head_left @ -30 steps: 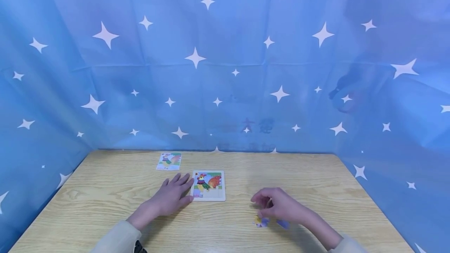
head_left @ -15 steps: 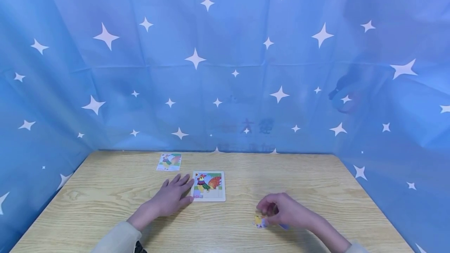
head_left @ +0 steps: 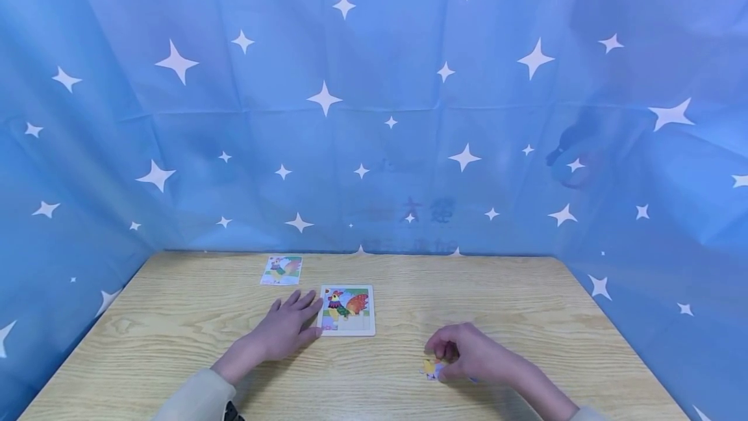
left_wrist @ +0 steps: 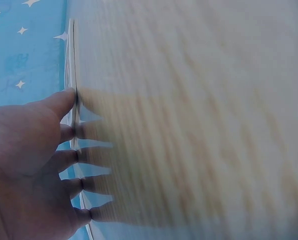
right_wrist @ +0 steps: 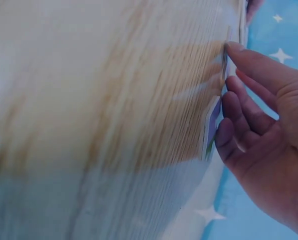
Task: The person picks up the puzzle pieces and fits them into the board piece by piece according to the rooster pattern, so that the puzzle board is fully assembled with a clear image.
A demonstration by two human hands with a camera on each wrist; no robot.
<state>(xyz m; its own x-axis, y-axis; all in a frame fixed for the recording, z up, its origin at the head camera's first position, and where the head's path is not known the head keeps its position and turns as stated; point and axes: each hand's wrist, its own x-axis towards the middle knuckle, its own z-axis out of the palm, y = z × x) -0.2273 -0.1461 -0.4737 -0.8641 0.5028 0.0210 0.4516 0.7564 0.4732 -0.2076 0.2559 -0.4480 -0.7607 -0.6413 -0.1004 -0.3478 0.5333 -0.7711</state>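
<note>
My left hand (head_left: 284, 330) lies on the table with its fingers spread. Its thumb and fingertips touch the left edge of a white puzzle tray (head_left: 371, 330), which holds a partly filled rooster picture. The lower middle and right of that tray show bare white. Right of it, my right hand (head_left: 476, 353) curls down over a yellow and purple puzzle piece (head_left: 431, 369), thumb and index finger pinching it on the tabletop. In the right wrist view, another puzzle piece (right_wrist: 211, 127) sits by the curled lower fingers; the head view shows only a sliver of it.
A rooster picture card (head_left: 282, 270) lies behind the tray, to the left. Wood-grain tabletop (head_left: 374, 382) stretches around the things. A blue curtain with white stars (head_left: 374, 148) hangs along the table's back and sides.
My right hand has moved slightly right and toward me, its thumb now at the yellow and purple piece, covering most of the other one. The left hand and tray stay put.
</note>
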